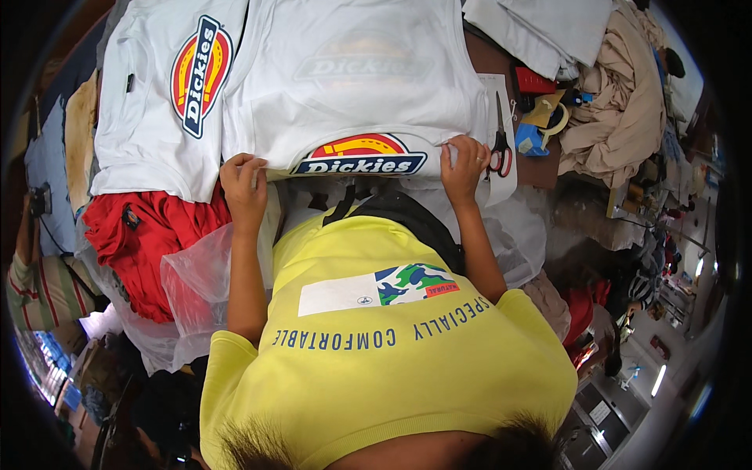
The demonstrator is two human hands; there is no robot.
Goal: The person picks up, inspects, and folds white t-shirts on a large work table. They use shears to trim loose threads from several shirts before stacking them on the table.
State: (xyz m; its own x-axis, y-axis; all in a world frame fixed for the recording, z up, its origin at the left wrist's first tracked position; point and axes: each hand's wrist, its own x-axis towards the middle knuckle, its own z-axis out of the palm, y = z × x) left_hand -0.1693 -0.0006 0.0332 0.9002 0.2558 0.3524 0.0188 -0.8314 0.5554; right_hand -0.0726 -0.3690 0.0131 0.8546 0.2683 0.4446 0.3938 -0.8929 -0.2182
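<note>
A white sleeveless shirt [352, 106] lies spread on the table in front of me. Its near edge is turned over, so part of a red, yellow and dark blue printed logo shows there, while another print shows faintly through the cloth. My left hand [245, 186] pinches the left end of this near edge. At the right end, my right hand [464, 166] grips the same edge between thumb and fingers. Just left of it lies a second white shirt [157, 160] with a similar logo facing up, close to my left hand.
Dark-handled scissors [501, 153] lie on white paper right of my right hand. Beyond them are a tape roll [555, 121] and piled beige cloth [619, 102]. Red garments [149, 243] in clear plastic hang at the near left. A person in a striped top [47, 291] is at far left.
</note>
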